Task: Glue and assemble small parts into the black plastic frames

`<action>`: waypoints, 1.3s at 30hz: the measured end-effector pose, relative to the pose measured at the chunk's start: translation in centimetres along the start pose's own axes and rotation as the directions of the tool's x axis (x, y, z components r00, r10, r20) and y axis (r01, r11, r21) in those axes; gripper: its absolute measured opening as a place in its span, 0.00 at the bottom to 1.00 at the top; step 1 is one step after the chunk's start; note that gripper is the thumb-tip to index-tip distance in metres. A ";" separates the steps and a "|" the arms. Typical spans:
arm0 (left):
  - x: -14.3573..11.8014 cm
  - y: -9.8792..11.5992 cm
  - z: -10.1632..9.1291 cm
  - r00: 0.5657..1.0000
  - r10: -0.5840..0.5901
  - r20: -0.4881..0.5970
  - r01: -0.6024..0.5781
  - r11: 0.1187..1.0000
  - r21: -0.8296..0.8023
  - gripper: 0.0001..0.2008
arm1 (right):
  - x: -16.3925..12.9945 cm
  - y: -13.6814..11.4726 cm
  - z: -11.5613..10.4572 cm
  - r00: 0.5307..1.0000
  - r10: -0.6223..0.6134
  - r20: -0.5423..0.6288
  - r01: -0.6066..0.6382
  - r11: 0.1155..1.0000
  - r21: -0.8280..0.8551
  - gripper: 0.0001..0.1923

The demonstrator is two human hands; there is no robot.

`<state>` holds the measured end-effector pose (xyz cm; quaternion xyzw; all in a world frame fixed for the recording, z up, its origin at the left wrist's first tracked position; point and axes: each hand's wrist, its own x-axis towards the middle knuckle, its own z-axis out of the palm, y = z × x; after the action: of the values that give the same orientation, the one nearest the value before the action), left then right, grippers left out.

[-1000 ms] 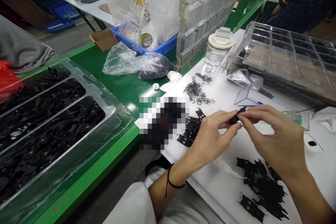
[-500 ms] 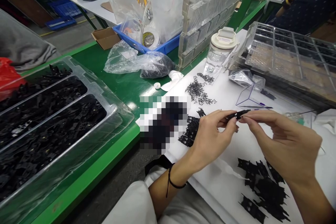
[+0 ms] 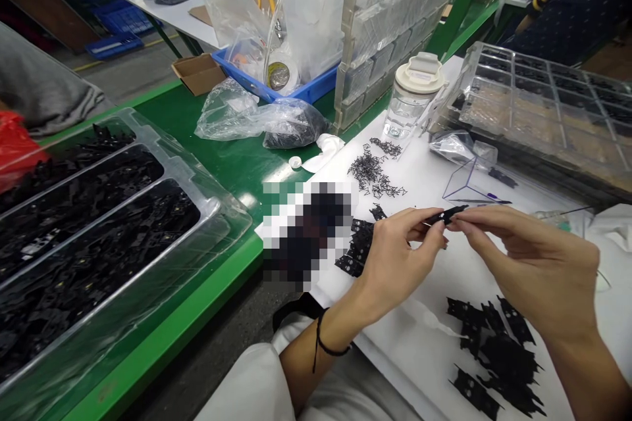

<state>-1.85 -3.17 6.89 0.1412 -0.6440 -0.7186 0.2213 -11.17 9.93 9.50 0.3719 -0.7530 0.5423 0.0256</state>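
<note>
A small black plastic part (image 3: 448, 214) is pinched between both hands above the white work surface. My left hand (image 3: 402, 256) grips its left end with thumb and fingers. On its right end, my right hand (image 3: 538, 263) closes thumb and forefinger; my fingers partly hide the part. Several similar flat black parts (image 3: 506, 355) lie in a loose pile below my right hand. Another group of black parts (image 3: 359, 247) sits just left of my left hand. Beyond the hands, small bent black wire pieces (image 3: 370, 168) are heaped on the surface.
At left, a clear divided tray (image 3: 212, 210) holds many black parts. A lidded cup (image 3: 412, 95) stands behind the wire pieces. Clear compartment boxes (image 3: 543, 99) are stacked at right. A bag of black pieces (image 3: 293, 125) and a blue bin (image 3: 316, 87) sit on the green table.
My right hand has shifted slightly left and turned a little at the wrist. Both hands still hold the black plastic part in nearly the same place.
</note>
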 end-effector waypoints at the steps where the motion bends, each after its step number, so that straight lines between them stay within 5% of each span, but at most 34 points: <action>1: 0.0 0.0 0.0 1.000 -0.004 0.001 0.004 1.000 -0.005 0.12 | 0.0 0.1 0.0 1.000 0.001 -0.013 -0.002 1.000 -0.019 0.11; 39: 0.3 0.0 -0.3 0.999 -0.002 0.042 0.003 0.999 -0.045 0.13 | 1.4 -0.4 0.3 0.999 0.021 -0.026 -0.024 0.990 -0.141 0.07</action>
<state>-1.96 -3.61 6.89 0.1219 -0.6320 -0.7360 0.2100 -11.81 8.84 10.31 0.3539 -0.7934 0.4923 0.0553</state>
